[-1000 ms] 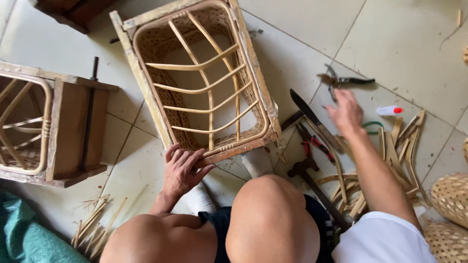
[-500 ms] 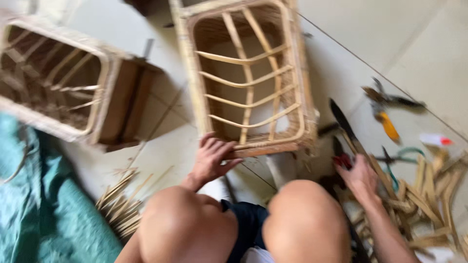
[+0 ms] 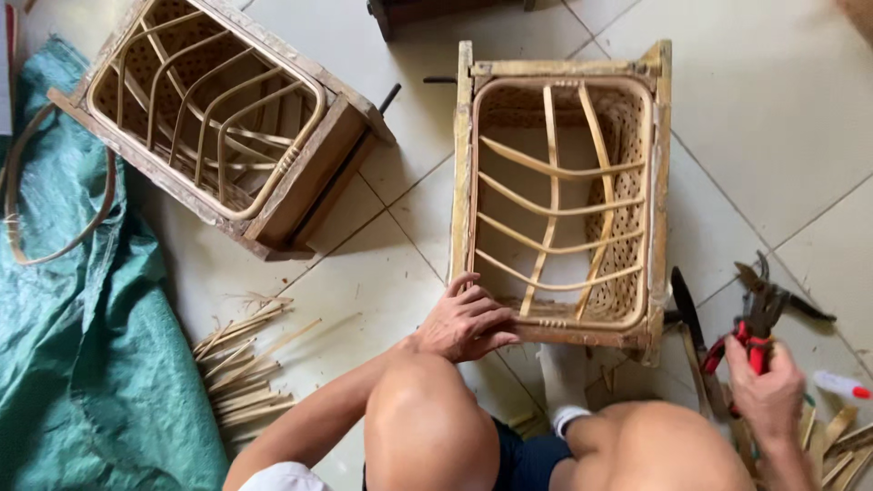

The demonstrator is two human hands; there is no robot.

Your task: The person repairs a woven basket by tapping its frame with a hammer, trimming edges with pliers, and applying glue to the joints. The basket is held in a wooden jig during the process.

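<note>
I sit on a tiled floor with my knees up. My left hand [image 3: 468, 320] rests flat on the near bottom rail of a wooden box frame [image 3: 462, 173] with a curved rattan grille and woven cane inside. My right hand [image 3: 768, 391] grips red-handled pliers [image 3: 753, 323], lifted off the floor at the right of the frame. A long dark knife [image 3: 687, 309] lies on the floor just left of the pliers.
A second rattan frame box [image 3: 300, 191] lies tilted at upper left. A green tarp [image 3: 73, 364] with a bent cane hoop [image 3: 18, 195] covers the left. Cut cane strips [image 3: 241, 364] lie by my left knee, more offcuts [image 3: 841, 441] and a small white bottle with a red cap [image 3: 841, 386] at lower right.
My right hand has picked the red-handled pliers up from the floor. The view has swung left, bringing the second frame and the tarp further in. My left hand stays on the frame's rail.
</note>
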